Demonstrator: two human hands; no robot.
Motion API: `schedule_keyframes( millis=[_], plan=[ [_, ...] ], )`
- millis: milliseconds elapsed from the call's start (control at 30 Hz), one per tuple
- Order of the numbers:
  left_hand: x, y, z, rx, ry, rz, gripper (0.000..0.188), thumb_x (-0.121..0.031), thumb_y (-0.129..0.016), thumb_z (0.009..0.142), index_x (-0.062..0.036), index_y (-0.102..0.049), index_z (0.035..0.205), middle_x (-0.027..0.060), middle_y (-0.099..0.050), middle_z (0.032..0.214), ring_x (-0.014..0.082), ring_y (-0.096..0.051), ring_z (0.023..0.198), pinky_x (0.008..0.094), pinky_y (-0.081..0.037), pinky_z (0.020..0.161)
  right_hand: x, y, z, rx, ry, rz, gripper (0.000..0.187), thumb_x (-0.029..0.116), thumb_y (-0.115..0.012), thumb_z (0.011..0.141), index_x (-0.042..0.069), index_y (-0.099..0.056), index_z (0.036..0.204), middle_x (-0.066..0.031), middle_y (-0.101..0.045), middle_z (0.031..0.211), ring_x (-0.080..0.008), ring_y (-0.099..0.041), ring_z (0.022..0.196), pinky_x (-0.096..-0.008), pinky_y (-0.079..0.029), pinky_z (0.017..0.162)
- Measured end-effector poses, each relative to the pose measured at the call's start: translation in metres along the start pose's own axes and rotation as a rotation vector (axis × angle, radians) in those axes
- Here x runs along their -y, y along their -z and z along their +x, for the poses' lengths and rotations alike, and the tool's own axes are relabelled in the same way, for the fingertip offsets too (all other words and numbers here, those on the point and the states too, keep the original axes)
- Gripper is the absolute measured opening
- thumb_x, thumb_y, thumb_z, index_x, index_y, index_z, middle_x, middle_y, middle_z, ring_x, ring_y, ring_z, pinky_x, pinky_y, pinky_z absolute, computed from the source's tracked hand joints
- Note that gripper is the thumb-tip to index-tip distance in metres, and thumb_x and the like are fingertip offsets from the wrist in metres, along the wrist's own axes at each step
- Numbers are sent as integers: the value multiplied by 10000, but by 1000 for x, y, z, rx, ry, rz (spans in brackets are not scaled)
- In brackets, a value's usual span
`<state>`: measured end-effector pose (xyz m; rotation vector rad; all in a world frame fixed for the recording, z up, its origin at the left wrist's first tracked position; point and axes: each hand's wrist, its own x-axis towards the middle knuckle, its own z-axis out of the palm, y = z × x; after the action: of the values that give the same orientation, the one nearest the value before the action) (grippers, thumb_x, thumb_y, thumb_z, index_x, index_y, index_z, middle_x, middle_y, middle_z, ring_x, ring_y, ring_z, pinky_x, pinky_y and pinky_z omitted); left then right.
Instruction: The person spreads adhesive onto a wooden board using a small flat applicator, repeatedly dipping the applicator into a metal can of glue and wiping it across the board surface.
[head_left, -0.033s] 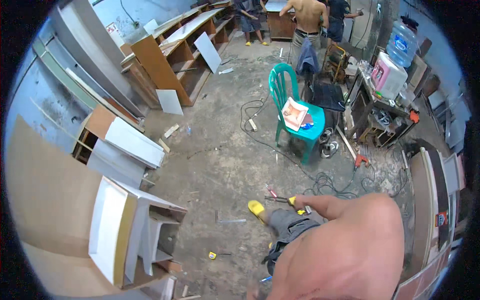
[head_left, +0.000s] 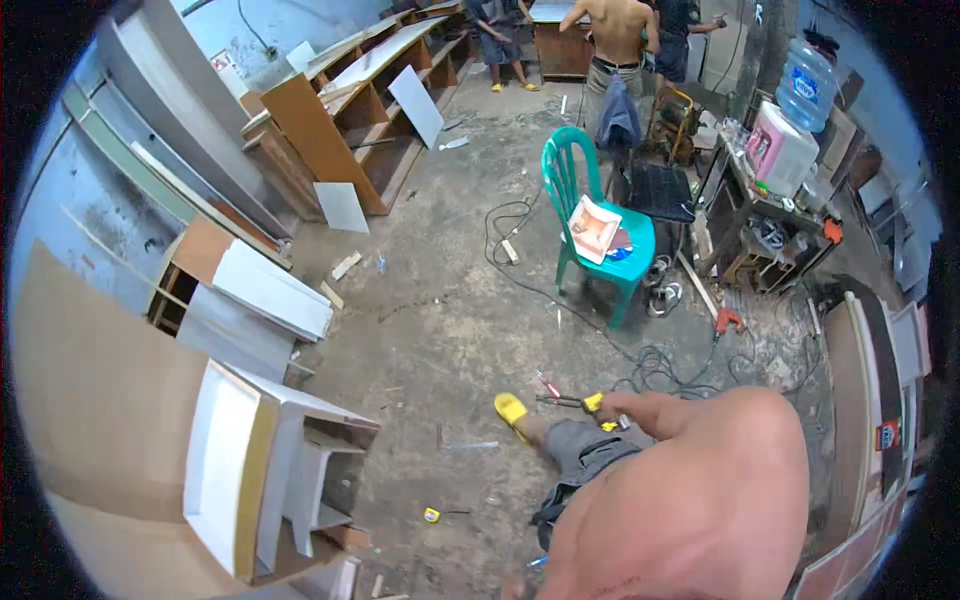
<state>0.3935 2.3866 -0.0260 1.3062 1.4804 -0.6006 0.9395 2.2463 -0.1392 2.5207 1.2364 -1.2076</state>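
My bare right arm reaches leftward, low over the floor. Its hand [head_left: 608, 404] is at the yellow end of a dark, long-jawed tool [head_left: 562, 401]; the fingers are too small to make out. A small metal-and-yellow piece [head_left: 616, 425] lies just below that hand. Beyond the tool is a red-handled tool [head_left: 546, 383]. At the lower edge, my left hand [head_left: 512, 587] is a blurred patch, mostly cut off, near a blue pen-like stick [head_left: 538, 561]. On the floor to the left lie a metal carpenter's square [head_left: 470, 445] and a yellow tape measure [head_left: 431, 515].
A white cabinet [head_left: 224, 440] stands at the left, boards and panels [head_left: 265, 290] behind it. A green plastic chair [head_left: 628, 230] stands ahead. Cables [head_left: 650, 372] coil near an orange power drill [head_left: 727, 320]. A workbench with a water dispenser [head_left: 779, 150] is at right. Several people stand far back.
The floor and furniture sit slightly further right in the picture. My right hand and the dark tool shift with them. Nothing is visibly picked up or let go.
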Motion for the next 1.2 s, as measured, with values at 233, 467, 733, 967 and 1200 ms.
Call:
schedule_keyframes(
  millis=[233, 467, 733, 967, 1200],
  plan=[
    [-121, 81, 65, -2, 28, -312, 416, -376, -525, 933, 3, -656, 1045, 216, -664, 994, 336, -652, 954, 432, -516, 775, 44, 17, 110, 350, -30, 119, 277, 333, -549, 776, 118, -708, 845, -172, -697, 883, -335, -659, 762, -483, -511, 699],
    [-303, 188, 132, 72, -51, -324, 385, -331, -513, 956, 26, -655, 988, 186, -686, 916, 296, -675, 896, 396, -531, 713, 93, 240, 244, 54, 66, 159, 281, 258, -539, 781, 119, -737, 923, -183, -706, 905, -327, -669, 786, -486, -514, 713],
    [-465, 396, 235, -428, -401, -565, 313, -264, -478, 982, 0, -604, 870, 86, -630, 716, 163, -571, 557, 314, -452, 488, 194, 445, 296, -408, 109, 458, 357, 236, -537, 788, 121, -716, 1074, -170, -697, 1060, -360, -667, 953, -449, -534, 839],
    [-573, 360, 330, 201, -345, 98, 356, -312, -474, 959, 13, -620, 965, 100, -648, 760, 190, -596, 601, 329, -477, 499, 64, 334, 356, -126, 31, -48, 269, 284, -532, 867, 81, -709, 865, -148, -706, 878, -323, -656, 773, -485, -506, 669],
    [-675, 497, 383, 201, -247, 262, 356, -302, -489, 956, 29, -619, 983, 109, -657, 796, 195, -616, 642, 333, -499, 537, 140, 295, 335, -25, -573, 701, 292, 274, -539, 833, 64, -702, 955, -189, -692, 944, -344, -650, 856, -479, -507, 760]
  ],
)
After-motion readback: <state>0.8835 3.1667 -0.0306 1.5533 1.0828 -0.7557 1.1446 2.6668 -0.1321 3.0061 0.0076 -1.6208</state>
